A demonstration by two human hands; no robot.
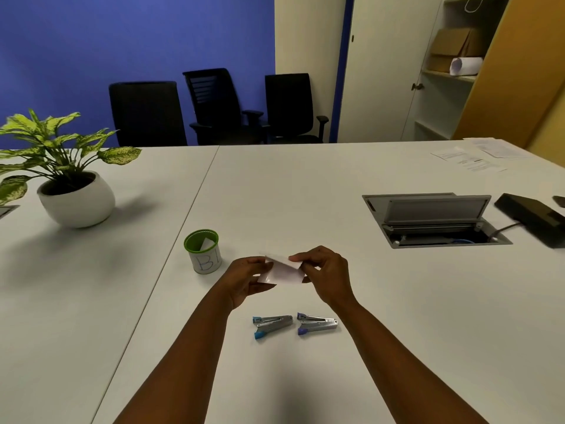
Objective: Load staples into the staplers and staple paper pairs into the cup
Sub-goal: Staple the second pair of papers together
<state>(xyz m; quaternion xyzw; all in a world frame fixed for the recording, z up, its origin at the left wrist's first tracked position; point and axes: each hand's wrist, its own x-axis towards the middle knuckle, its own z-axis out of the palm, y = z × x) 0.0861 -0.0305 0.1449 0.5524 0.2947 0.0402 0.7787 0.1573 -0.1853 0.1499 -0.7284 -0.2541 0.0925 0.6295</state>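
Office meeting room: white table (305,185), black swivel chairs (226,105) at far edge, cable hatch (434,220), shelving (449,75).

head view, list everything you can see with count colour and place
paper: white, held above the table, count unclear
staplers: 2, silver with blue ends, side by side near the person
cup: 1, green rim, white label, left of the hands, paper inside
table: white
plant: 1, green, white pot, far left
cable hatch: 1, grey, lid up, right
printed sheets: white, far right corner
chairs: 3, black, behind the table
left hand: pinches the paper
right hand: pinches the paper
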